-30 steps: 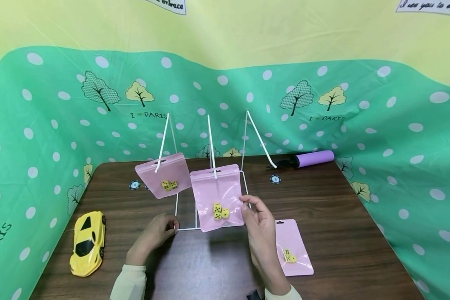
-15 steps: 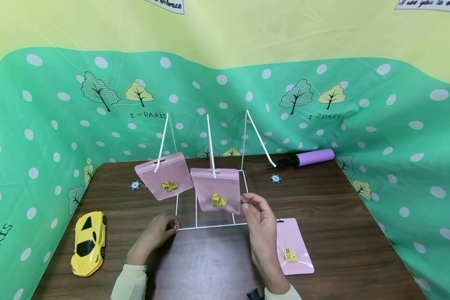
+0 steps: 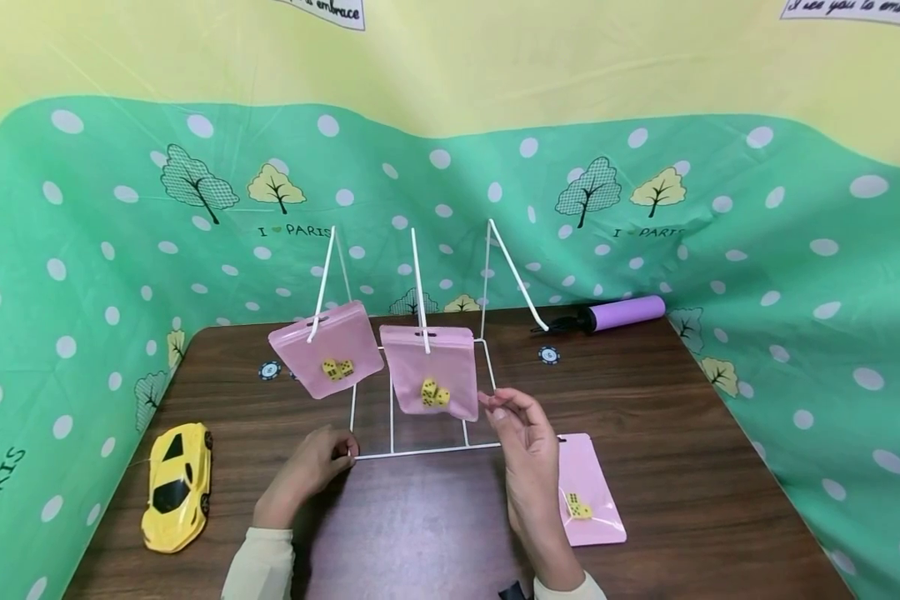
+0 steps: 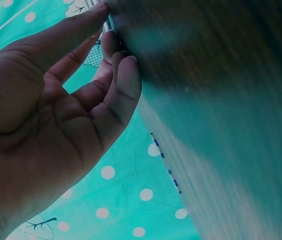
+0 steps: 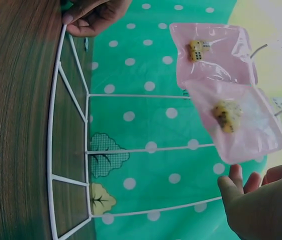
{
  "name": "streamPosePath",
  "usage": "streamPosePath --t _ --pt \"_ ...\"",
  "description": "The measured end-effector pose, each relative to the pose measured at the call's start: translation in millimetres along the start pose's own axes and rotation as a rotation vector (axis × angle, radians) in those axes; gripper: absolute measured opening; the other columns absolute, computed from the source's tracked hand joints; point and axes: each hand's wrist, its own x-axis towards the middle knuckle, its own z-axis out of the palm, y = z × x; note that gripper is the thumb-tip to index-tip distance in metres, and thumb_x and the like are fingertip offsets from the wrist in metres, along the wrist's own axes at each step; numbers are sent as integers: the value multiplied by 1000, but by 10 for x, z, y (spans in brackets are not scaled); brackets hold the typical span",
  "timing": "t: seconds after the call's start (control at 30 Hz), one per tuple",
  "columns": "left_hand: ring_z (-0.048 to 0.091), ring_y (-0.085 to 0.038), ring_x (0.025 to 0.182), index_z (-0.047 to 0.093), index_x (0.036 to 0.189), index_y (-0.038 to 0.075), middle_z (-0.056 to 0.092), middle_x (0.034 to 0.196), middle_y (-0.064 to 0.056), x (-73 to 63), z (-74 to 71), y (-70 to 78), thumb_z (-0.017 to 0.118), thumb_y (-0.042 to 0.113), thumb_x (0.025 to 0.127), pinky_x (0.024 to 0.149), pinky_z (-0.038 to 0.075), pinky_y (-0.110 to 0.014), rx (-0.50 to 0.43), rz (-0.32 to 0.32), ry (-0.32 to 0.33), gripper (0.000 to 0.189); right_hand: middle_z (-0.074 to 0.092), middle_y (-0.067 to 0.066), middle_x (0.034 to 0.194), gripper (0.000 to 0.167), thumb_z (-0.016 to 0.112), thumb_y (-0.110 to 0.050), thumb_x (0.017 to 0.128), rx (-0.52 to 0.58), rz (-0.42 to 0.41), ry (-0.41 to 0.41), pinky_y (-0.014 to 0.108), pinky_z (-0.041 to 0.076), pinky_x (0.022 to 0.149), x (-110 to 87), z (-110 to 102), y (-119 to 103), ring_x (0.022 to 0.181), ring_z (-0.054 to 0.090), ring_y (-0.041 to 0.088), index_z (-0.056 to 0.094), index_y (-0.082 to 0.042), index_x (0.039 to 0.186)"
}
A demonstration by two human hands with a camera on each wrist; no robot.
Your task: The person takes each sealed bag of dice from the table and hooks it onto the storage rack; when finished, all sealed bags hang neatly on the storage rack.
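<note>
My left hand pinches the front left corner of a white wire rack on the table; in the left wrist view its fingertips meet at the rack's end. From the rack's middle hook hangs a pink zip bag with several yellow dice inside. A second pink bag with dice hangs on the left hook, while the right hook bears nothing. Beside the middle bag's right edge, my right hand has its fingers loosely bent, holding nothing; the fingertips are very close to the bag.
A third pink bag with dice lies flat on the table, right of my right hand. A yellow toy car stands at the left. Poker chips and a purple hand pump lie farther back, before a green cloth.
The middle bag's lower part has swung back and down out of my right hand's pinch and now hangs free. The right hand has shifted slightly right; the left hand stays on the rack.
</note>
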Motion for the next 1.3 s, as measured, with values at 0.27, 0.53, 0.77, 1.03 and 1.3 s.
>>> streamPosePath --t 0.27,0.53,0.77,1.03,1.3 --pt "52 -15 78 68 86 8 56 82 2 18 10 -34 77 -6 92 72 47 -33 -19 13 -6 18 71 12 119 23 57 9 107 -25 -10 4 34 55 106 -15 -16 8 122 72 21 57 15 129" --pt "52 -12 79 68 86 12 56 82 4 7 -10 -35 77 -5 93 73 47 -33 -5 48 -7 21 69 13 117 18 57 7 107 -5 6 20 35 55 106 -15 -58 7 122 73 23 62 7 125" --pt "51 -12 78 67 85 12 55 81 4 3 -3 -35 77 -5 92 71 46 -32 -6 60 -4 21 69 11 115 19 54 12 106 -23 4 60 35 54 107 -13 -227 15 118 73 21 61 10 124" --pt "52 -13 78 67 86 11 56 81 3 3 -3 -23 77 -5 93 72 46 -33 -8 46 -11 20 70 11 111 22 48 15 106 -35 11 124 35 54 107 -20 -560 53 116 74 22 60 13 124" --pt "51 -12 77 67 86 11 56 81 3 4 -10 -24 77 -4 93 72 46 -33 -8 58 -3 20 73 10 110 20 50 13 107 -78 11 169 30 56 103 -28 -804 44 112 74 19 61 13 124"
